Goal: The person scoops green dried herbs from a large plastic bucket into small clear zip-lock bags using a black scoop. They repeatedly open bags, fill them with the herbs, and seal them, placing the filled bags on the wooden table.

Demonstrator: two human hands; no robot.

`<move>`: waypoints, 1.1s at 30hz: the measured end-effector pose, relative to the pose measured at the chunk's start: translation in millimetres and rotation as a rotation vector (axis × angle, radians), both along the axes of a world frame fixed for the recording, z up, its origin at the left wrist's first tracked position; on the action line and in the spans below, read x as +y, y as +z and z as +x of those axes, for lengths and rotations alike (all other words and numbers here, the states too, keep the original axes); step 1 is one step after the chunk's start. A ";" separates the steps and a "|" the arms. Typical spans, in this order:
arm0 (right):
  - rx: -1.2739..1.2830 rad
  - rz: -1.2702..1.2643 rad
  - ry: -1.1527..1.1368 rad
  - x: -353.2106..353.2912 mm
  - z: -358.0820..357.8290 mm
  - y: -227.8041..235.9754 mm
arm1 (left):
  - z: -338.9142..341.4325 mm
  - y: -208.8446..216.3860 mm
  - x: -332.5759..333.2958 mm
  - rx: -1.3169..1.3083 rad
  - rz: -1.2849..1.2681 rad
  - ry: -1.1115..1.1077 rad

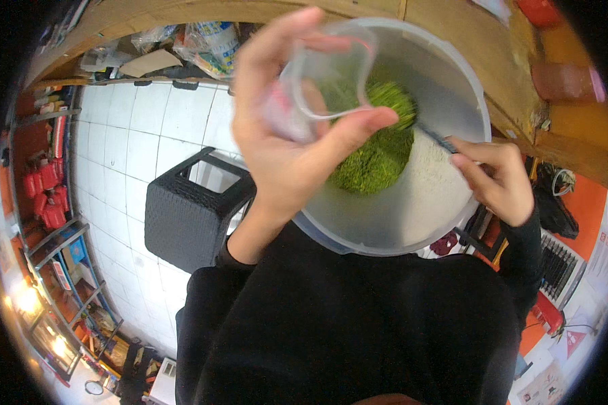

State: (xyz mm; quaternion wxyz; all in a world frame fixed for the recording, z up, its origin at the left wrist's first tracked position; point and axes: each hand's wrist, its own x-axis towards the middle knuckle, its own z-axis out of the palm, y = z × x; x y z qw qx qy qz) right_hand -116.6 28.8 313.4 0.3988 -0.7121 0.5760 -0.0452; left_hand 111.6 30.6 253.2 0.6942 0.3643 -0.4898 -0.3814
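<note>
My left hand is wrapped round a clear, thin-walled plastic container with pink marks and a wavy, bent mouth; whether it is a pouch or a soft cup I cannot tell. It is held tilted over a big translucent tub, blurred by motion. In the tub lies a heap of bright green flakes, beside pale, whitish powder. My right hand grips a spoon by its dark handle. The spoon's head carries green flakes, close to the container's mouth.
A wooden bench runs along the far side, with a reddish-brown jar at the right. Left of me, a black woven-textured stool stands on the white tiled floor. Shelves hold red items farther left.
</note>
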 end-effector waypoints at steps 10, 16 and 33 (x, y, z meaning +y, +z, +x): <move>0.266 -0.765 0.047 15.6 23.7 35.3 | -2.3 -1.3 -9.5 -0.573 0.108 -0.046; 0.246 -0.865 0.042 17.8 24.1 38.4 | -0.6 1.3 -7.1 -0.546 0.099 -0.014; -0.464 -0.694 -0.116 -11.6 69.7 -14.9 | 6.2 5.7 -0.6 -0.357 0.057 0.036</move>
